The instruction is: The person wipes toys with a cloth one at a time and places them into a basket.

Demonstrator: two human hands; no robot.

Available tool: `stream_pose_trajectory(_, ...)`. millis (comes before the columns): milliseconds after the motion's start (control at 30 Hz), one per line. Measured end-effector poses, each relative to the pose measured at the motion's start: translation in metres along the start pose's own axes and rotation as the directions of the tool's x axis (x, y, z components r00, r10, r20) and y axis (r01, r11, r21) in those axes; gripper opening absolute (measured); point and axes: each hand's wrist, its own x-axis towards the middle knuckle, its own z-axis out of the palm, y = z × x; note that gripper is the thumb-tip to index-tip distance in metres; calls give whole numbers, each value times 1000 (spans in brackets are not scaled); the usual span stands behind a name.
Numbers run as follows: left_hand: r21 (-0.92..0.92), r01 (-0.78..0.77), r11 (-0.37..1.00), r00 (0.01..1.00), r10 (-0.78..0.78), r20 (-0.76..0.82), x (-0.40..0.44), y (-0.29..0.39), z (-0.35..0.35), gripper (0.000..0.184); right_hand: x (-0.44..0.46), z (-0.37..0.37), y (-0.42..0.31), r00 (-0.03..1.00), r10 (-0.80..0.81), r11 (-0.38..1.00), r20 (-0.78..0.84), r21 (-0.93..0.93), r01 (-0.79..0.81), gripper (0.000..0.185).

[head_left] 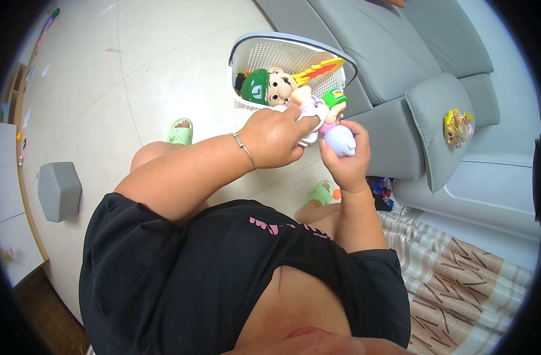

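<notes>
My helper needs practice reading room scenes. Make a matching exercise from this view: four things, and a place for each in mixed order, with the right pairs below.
Things
1. Toy with a pale purple end
2. Green-capped toy figure
3. Hexagonal grey block
4. Yellow packet

Places
A. On the pale floor, at the left of the view
B. On the grey sofa, at the right of the view
C. In the grip of the right hand
D. Inside the white basket

Right pairs: 1-C, 2-D, 3-A, 4-B
</notes>
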Motion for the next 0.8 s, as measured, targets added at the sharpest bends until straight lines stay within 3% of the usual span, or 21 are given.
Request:
stream_pose_trajectory(33, 1, 0, 1000, 1000, 0, 4, 0, -1, 2, 47, -2, 0, 0, 992, 129, 986, 12, 105, -130, 53)
stream_pose_trajectory(67, 2, -4, 1000, 999, 4, -35, 0, -2, 4, 48, -2, 0, 0, 991, 131, 986, 11, 105, -131, 53)
stream_pose_trajectory(167, 16, 22, 1000, 998, -21, -51, 2, -4, 4, 50, 3, -2, -7, 950, 310, 890, -35, 363, -277, 45)
stream_pose_trajectory(300, 19, 109, 994, 993, -109, -39, 6, -8, -2, 53, 6, -19, -3, 929, 367, 785, 35, 525, -330, 46)
stream_pose_trajectory(500, 14, 124, 992, 989, -123, -82, 8, -10, -8, 49, 6, -26, -5, 937, 339, 766, 79, 556, -324, 46)
stream_pose_trajectory(633, 50, 60, 997, 997, -58, -49, 9, -11, -8, 46, 5, -29, -3, 928, 350, 755, 126, 549, -359, 47)
stream_pose_trajectory(733, 37, 92, 995, 995, -93, 38, 9, -10, -8, 48, 3, -29, -7, 954, 295, 829, 54, 482, -284, 49)
stream_pose_trajectory(800, 42, 77, 996, 997, -76, -22, 8, -15, -5, 47, 4, -35, -2, 994, -76, 995, 80, 67, 71, 50)
